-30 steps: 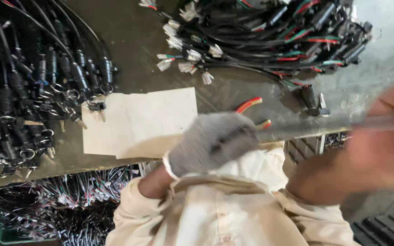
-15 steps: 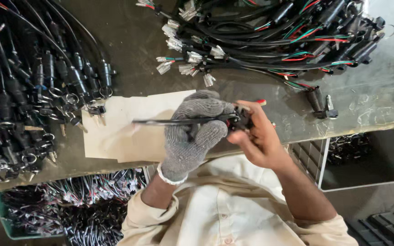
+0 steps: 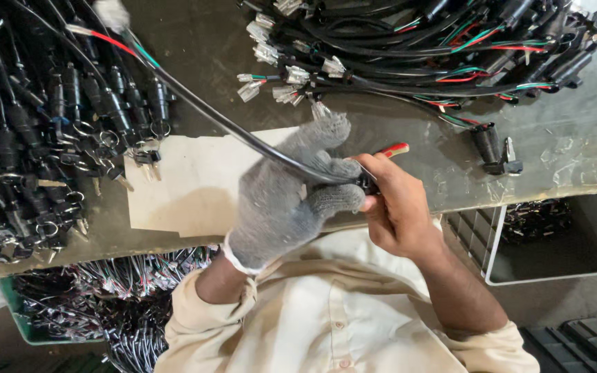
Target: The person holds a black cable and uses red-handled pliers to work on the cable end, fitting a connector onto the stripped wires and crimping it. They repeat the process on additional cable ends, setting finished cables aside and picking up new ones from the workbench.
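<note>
My left hand [image 3: 285, 200], in a grey knit glove, is closed around a black cable [image 3: 229, 124]. The cable runs up and left to a white connector [image 3: 110, 12] with red and green wires. My bare right hand [image 3: 399, 207] pinches the cable's black plug end [image 3: 366, 183], right against the glove's fingertips. A red tool handle [image 3: 395, 148] pokes out behind the right hand; I cannot tell whether the hand holds it. Both hands hover over a pale cardboard sheet [image 3: 188, 186] on the workbench [image 3: 561, 159].
A pile of black harnesses with white connectors [image 3: 450, 48] lies at the back right. Many black switches with keys [image 3: 57, 124] crowd the left. A lone black switch [image 3: 492, 148] sits on the bench. A green crate of wires [image 3: 15, 311] and a white bin [image 3: 554, 276] stand below.
The right hand came in from the right and met the gloved hand. The cable, level half a second ago, now slants up to the far left.
</note>
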### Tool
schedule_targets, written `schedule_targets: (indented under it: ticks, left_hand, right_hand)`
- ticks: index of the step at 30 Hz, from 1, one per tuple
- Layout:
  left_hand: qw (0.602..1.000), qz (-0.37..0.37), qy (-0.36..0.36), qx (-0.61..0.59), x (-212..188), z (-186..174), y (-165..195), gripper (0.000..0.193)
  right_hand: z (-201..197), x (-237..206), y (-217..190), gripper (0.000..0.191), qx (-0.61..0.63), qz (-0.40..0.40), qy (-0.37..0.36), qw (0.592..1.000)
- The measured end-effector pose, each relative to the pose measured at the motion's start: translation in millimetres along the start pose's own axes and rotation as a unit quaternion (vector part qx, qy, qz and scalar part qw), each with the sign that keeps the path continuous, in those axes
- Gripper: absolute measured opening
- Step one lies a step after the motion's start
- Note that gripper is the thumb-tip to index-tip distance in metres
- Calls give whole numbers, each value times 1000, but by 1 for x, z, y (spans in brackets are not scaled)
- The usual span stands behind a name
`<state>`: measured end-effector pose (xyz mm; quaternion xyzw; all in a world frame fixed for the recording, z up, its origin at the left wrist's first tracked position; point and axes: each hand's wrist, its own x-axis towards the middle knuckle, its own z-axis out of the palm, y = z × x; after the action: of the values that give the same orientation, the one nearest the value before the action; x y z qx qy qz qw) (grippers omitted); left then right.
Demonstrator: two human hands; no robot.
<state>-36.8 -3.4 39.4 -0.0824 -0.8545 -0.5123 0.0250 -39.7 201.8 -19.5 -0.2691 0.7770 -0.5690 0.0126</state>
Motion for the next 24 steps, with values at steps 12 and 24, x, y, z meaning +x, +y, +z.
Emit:
schedule_targets:
  ticks: [12,24]
  left_hand:
    - [994,23,48,97,-7,19,7,61]
    - [865,-75,-288,-404,-1,4,-21,40]
  right_hand:
    - [-1,-11,21,30,239,225,-33,944]
    - [-9,-5,26,47,349,111,-227,902]
